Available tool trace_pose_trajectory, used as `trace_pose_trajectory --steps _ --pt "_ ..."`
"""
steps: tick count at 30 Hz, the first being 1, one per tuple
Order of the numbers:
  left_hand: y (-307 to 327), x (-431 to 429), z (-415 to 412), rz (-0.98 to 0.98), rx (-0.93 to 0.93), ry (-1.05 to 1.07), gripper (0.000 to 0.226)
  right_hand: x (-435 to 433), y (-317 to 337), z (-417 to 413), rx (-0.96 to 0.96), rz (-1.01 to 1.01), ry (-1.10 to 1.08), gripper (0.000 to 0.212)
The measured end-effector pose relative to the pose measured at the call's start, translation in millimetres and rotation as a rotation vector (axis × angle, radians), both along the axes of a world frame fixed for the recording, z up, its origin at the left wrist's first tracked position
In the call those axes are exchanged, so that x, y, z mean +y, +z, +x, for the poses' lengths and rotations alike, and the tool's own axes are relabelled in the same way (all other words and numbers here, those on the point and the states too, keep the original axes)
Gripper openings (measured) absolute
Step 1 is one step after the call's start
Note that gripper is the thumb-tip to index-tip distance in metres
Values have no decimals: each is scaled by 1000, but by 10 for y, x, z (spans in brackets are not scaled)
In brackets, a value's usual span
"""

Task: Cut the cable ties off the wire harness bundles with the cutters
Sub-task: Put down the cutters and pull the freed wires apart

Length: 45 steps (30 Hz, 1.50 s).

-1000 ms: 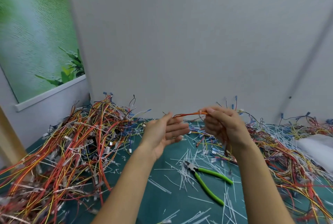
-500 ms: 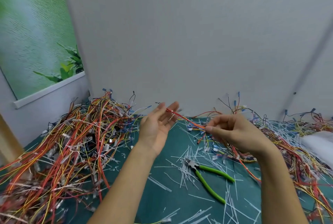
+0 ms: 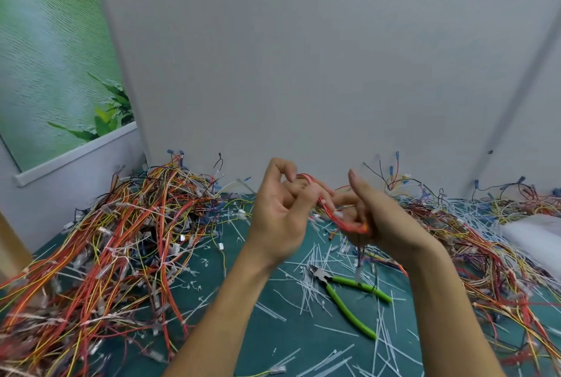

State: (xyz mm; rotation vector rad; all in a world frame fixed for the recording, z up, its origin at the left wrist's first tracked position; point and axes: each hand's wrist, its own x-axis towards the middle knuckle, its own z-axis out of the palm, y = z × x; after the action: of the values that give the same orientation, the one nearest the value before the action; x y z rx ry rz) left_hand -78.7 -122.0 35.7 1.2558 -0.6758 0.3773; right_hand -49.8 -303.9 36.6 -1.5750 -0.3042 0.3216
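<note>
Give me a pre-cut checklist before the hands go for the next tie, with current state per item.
1. Cutters within reach: ok, lying on the green mat below the hands, green handles toward the person.
2. Cutters in hand: not ok, neither hand holds them.
3. Harness held: ok, red-orange wire bundle runs between left hand and right hand.
4. Tie on this bundle located: cannot tell, fingers and blur hide it.
5. A hand free for the tool: not ok, both are on the bundle.
6. Cutter jaws clear: cannot tell, cut white ties lie around the head.
</note>
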Motion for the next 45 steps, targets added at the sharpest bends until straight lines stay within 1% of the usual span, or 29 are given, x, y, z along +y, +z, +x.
trace_pose_trajectory --steps 2,3,5,6,8,9,11,12,14,15,18,20,22,24,26,27,29,31,35,37,39,42,45 --pt "-29 -143 -91 67 -21 -112 28 67 -52 9 109 126 99 95" --pt "-53 -206 -130 100 -20 -170 29 75 -65 20 121 178 112 92" --pt "-105 -295 -180 185 -8 -236 27 71 -51 47 72 223 101 70" --pt "-129 -316 -182 236 7 -253 25 50 -39 69 48 257 82 66" --pt "-164 -310 -157 318 63 -296 27 -47 -25 110 -23 302 13 66" --pt "-167 -286 -137 342 108 -334 29 -95 -24 117 -70 311 -12 58" --pt "-172 -224 -92 391 199 -413 30 -170 -17 86 -130 378 -2 37" --pt "-178 -182 -69 405 235 -432 28 -200 -16 74 -135 437 26 33" --pt "-190 -60 6 367 310 -454 21 -242 2 39 -142 498 84 37" --pt "-200 7 54 306 365 -473 24 -250 14 17 -153 483 104 40" --pt "-248 169 239 101 552 -436 58 -245 39 -24 -170 446 176 42" --pt "-280 209 330 40 611 -386 66 -234 51 -51 -156 448 243 46" --pt "-280 211 363 -56 659 -423 69 -221 60 -83 -166 386 304 54" --pt "-246 204 357 -154 709 -487 69 -208 65 -118 -224 266 349 53" --pt "-188 200 325 -269 749 -515 68 -194 62 -143 -269 124 377 60" --pt "-164 201 318 -311 738 -519 64 -181 62 -152 -275 49 374 58" --pt "-132 214 306 -333 664 -489 61 -144 67 -170 -279 -105 342 38" --pt "-118 259 319 -358 579 -441 56 -118 85 -182 -269 -252 297 27" --pt "-108 356 355 -411 477 -293 38 -135 128 -186 -258 -467 129 25" --pt "-100 371 365 -402 443 -196 39 -138 128 -166 -248 -492 28 19" --pt "-88 366 363 -398 420 -140 41 -126 121 -152 -250 -483 -60 19" --pt "-80 348 348 -403 392 -112 41 -94 117 -136 -257 -467 -188 25" --pt "-86 354 334 -356 353 -112 43 -74 122 -137 -271 -459 -263 25"
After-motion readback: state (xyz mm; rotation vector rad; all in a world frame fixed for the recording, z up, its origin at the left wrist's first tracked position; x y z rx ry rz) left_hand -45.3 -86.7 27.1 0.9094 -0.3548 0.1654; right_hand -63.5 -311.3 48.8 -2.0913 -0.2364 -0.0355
